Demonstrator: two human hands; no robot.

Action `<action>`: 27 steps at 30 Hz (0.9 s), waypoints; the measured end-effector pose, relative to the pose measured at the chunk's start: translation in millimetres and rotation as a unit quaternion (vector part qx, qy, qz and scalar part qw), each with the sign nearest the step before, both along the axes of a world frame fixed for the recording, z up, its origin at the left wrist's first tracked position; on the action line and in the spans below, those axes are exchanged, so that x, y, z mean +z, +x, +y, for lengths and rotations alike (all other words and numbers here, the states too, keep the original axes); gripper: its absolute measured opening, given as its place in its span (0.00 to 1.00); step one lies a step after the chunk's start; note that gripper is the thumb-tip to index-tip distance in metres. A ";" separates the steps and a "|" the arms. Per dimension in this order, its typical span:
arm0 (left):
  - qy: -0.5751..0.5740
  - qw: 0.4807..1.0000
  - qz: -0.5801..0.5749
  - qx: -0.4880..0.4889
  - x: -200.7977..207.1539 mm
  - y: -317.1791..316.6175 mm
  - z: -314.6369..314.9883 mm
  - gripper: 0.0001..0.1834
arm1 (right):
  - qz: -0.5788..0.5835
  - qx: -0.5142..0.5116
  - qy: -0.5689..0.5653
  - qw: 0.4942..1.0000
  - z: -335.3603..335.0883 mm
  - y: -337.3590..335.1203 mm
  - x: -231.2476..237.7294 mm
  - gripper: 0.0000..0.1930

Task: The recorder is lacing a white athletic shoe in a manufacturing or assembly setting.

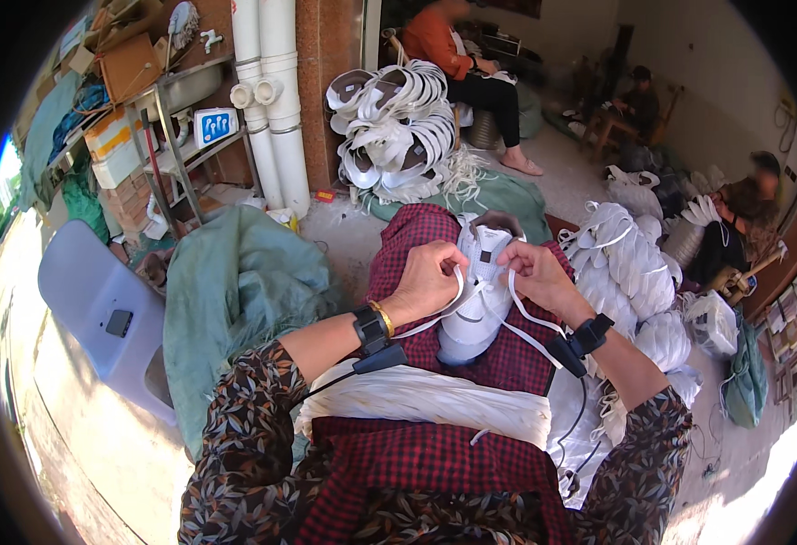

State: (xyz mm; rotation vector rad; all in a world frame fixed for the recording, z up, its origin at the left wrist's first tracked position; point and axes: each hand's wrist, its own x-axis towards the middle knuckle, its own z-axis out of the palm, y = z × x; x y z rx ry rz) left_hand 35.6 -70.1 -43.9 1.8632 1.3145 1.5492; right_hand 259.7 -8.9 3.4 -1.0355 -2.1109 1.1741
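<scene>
White shoe lies between left hand and right hand, toe toward wearer, each hand pinching white lace.

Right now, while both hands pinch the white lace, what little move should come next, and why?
Perhaps thread the white lace one step higher on the sneaker: the left hand and right hand pinch it at either side of the tongue, and it crosses lower down, while the tongue's upper part is uncrossed.
</scene>
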 end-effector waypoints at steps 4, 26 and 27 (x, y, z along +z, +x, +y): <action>-0.028 0.991 0.102 -0.076 18.9 -15.6 12.3 0.09 | -0.149 0.059 0.369 0.916 -8.4 -2.1 22.6 0.13; -0.236 0.783 0.542 -0.194 82.4 -2.8 78.3 0.15 | -0.380 0.033 0.179 0.907 29.3 -32.0 32.8 0.14; -0.243 0.780 0.547 -0.186 75.6 -2.2 74.5 0.15 | -0.349 0.011 0.216 0.912 26.9 -33.6 30.9 0.15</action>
